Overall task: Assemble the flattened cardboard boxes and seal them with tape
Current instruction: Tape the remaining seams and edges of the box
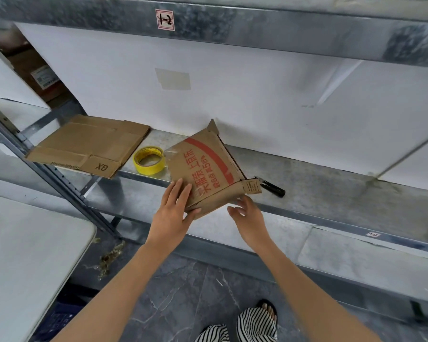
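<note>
Since the box [205, 174] sits tilted at frame centre with its near corner out past the front of the shelf [331, 183], the left hand [171, 213] has to carry it. Fingers lie flat on the printed face, thumb tucked under the near corner, clamped on. Right hand [248, 214] is spread and loose at the lower-right edge, holding nothing; can't tell if it touches. Probably going for a flap to square it up. Box looks part-opened, untaped. Tape [148, 160] lies just left of it and the cutter [273, 186] just right, both within reach. Flat box [87, 144] waits at frame left.
</note>
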